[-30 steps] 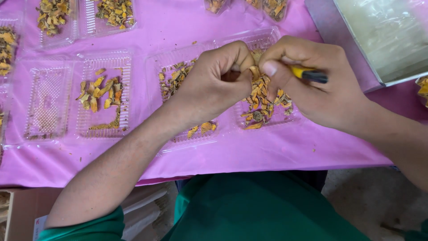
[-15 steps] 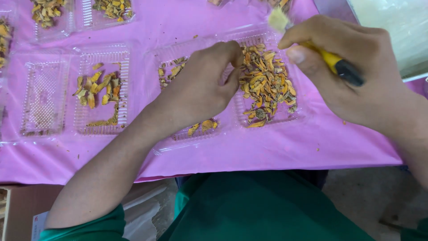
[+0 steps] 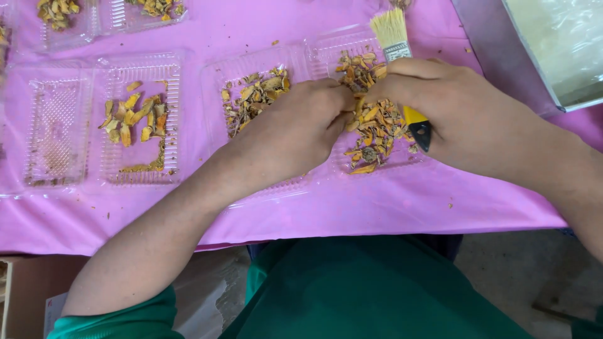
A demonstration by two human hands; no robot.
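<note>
**Picking through the dried slices, brush in hand**

Low in the frame your green shirt (image 3: 364, 295) fills the bottom centre, with a cardboard box (image 3: 25, 295) at the lower left. Above it your forearms cross the edge of the pink table cover (image 3: 377, 207). Your left hand (image 3: 301, 129) sits mid-frame, fingers pinched together at the heap of orange dried slices (image 3: 374, 122); what they grip is hidden. Your right hand (image 3: 452, 113) closes around the yellow-handled brush (image 3: 399, 56), bristles pointing to the upper edge, its fingertips meeting the left ones over the heap. That heap lies in the right half of the open clear tray (image 3: 314, 182); the left half holds a smaller pile (image 3: 254, 94). You look to be sorting or cleaning single pieces. The next move calls for a light pinch to lift one slice without scattering others. Further off at the left stands a second clear tray (image 3: 63, 113) with a few slices, more trays along the top, and a grey box (image 3: 502, 56) at the upper right
</note>
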